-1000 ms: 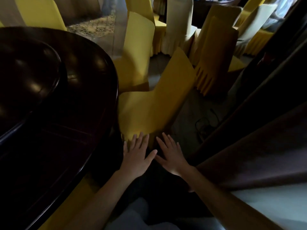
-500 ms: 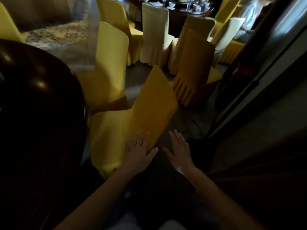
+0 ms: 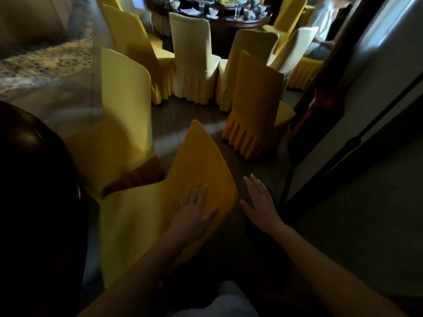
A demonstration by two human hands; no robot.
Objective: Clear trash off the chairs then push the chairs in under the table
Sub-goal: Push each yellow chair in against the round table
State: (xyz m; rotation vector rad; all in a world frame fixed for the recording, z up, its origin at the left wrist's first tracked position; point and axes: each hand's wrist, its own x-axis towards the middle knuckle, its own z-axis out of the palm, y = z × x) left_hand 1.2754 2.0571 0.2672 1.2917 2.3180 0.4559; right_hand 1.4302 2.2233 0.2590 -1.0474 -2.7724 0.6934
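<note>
A yellow-covered chair (image 3: pixel 146 216) stands right in front of me beside the dark round table (image 3: pixel 34 202); its seat faces the table. My left hand (image 3: pixel 194 209) lies flat with spread fingers over the chair's backrest, near its right edge. My right hand (image 3: pixel 261 202) hovers open just right of the backrest, over the dark floor, touching nothing. A second yellow chair (image 3: pixel 123 106) stands behind the first, also at the table. No trash shows on either seat.
More yellow and cream chairs (image 3: pixel 254 106) crowd the floor ahead around another table (image 3: pixel 229 17) laden with dishes. A seated person (image 3: pixel 320 26) is at the far right. A dark door frame (image 3: pixel 325 92) and wall close in on the right.
The view has swung right and up, so the table takes up less of the left. My left hand has moved from the chair's near corner up over the backrest; my right stays beside it.
</note>
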